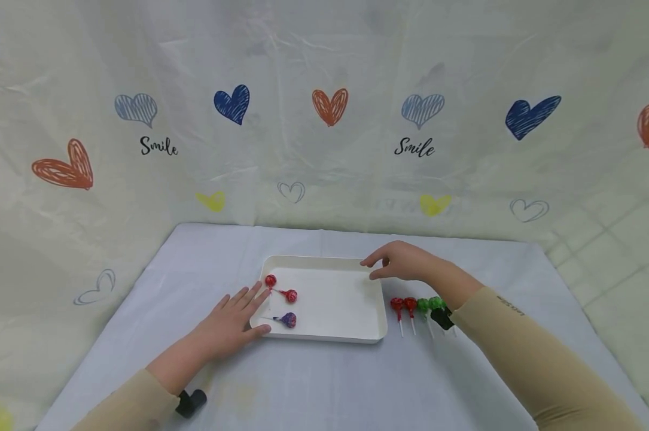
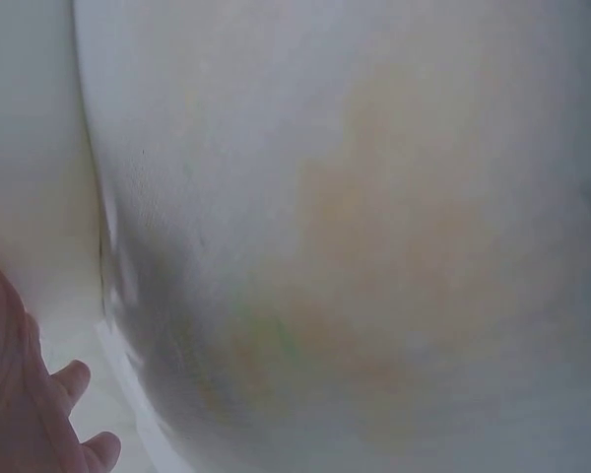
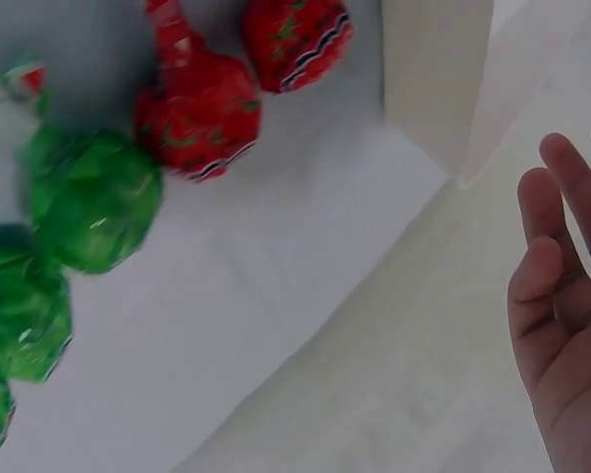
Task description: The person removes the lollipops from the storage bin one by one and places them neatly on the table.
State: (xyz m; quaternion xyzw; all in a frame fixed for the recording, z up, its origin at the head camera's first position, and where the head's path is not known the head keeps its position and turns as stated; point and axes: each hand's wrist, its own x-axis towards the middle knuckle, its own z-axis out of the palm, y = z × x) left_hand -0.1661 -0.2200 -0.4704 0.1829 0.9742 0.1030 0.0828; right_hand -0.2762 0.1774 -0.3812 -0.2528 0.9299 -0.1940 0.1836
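Note:
In the head view a shallow white tray lies on the table. Its left part holds two red-wrapped lollipops and one purple-blue lollipop. My left hand rests with spread fingers at the tray's left edge. At the far right corner is my right hand, its fingers loosely bent with nothing visible between them; whether it touches the rim I cannot tell. To the right of the tray, red lollipops and green lollipops lie in a row, partly hidden by the right wrist in the head view.
A white cloth covers the table. Behind it hangs a pale curtain printed with hearts and the word Smile. A black wrist device sits at the left wrist, and another under the right.

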